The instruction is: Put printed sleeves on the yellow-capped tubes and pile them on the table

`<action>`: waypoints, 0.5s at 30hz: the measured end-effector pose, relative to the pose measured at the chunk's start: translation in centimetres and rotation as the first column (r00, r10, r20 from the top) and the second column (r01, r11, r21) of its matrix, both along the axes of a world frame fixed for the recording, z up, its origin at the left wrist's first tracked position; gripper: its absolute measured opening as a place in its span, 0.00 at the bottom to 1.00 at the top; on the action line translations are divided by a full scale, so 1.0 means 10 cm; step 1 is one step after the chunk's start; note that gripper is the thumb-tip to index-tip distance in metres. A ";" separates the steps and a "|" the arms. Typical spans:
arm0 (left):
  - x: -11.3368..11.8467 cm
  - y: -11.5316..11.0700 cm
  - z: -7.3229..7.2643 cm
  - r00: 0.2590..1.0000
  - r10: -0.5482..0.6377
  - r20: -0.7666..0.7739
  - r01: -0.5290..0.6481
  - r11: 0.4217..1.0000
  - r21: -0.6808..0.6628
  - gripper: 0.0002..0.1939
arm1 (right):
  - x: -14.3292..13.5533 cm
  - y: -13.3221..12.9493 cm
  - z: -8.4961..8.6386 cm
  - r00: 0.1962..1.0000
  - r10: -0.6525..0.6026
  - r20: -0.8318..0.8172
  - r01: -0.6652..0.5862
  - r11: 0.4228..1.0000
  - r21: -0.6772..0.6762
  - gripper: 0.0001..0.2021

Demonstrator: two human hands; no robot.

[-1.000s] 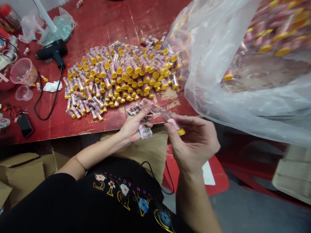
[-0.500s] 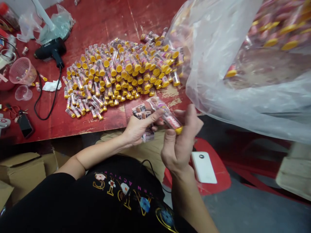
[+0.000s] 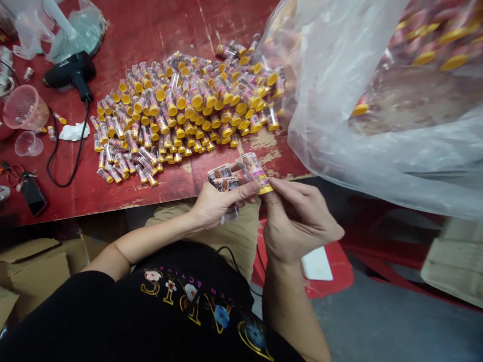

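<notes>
Tube in hand: yellow-capped clear tube (image 3: 261,181), held tilted between both hands just off the near edge of the red table (image 3: 151,25), cap toward the right hand.
Right hand (image 3: 302,221): thumb and fingers pinching the cap end.
Left hand (image 3: 215,203): clamping spare printed sleeves (image 3: 225,183); thumb reaches to the tube near its cap.
Sleeve on tube: printed sleeve (image 3: 250,165) sits around it, seemingly down to the cap. Fitting looks nearly done; can't tell if it's snug.
Table pile: big heap of capped tubes (image 3: 188,110), many showing print. I'd count those as sleeved; can't verify each.
Left over: several spares in hand, so more fitting remains, I'd judge.
Bag: clear plastic bag (image 3: 324,100) at right holds more yellow-capped tubes (image 3: 430,45); too blurred to tell whether sleeved.
Heat gun (image 3: 71,74): lying on the table, nobody holding it.
</notes>
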State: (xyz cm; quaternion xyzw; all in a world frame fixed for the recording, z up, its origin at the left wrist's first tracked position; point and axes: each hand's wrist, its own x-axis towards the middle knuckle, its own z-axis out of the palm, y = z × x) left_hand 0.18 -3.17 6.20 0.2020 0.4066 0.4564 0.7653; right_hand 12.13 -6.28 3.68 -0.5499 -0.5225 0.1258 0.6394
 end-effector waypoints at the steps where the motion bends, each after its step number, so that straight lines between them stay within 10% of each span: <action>1: 0.01 0.03 -0.01 1.000 0.003 0.007 -0.003 1.000 -0.012 0.32 | 0.00 0.03 -0.01 1.000 -0.007 -0.018 0.008 1.000 0.006 0.14; 7: 0.10 0.39 -0.08 0.999 0.040 0.033 -0.038 0.997 -0.070 0.27 | 0.01 0.47 -0.16 0.990 -0.062 -0.125 0.055 0.997 -0.057 0.06; 15: 0.00 0.76 -0.02 0.977 0.153 0.147 -0.086 0.919 -0.384 0.19 | 0.48 1.92 -0.33 0.983 -0.019 -0.181 0.010 0.999 -0.051 0.13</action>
